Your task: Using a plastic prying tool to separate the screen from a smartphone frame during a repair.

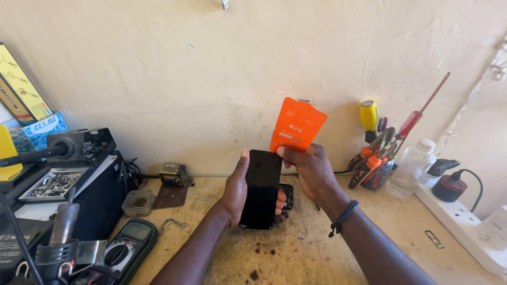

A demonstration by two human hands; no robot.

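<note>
Left hand (236, 191) wrapped tight around black phone (260, 187). Right hand (310, 169) pinching orange packet (297, 125) just above phone. 2 hands over wooden bench (296, 253).

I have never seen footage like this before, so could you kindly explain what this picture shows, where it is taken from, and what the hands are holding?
This is one picture from a camera worn on a person's head, looking down at their own two bare hands over a wooden workbench set against a wall. The left hand holds a black phone upright. The right hand, with a beaded bracelet at the wrist, pinches an orange packet just behind the phone's top edge. On the bench lie a multimeter at lower left, a cup of screwdrivers and pliers, a clear plastic bottle and a white power strip at right.
</note>
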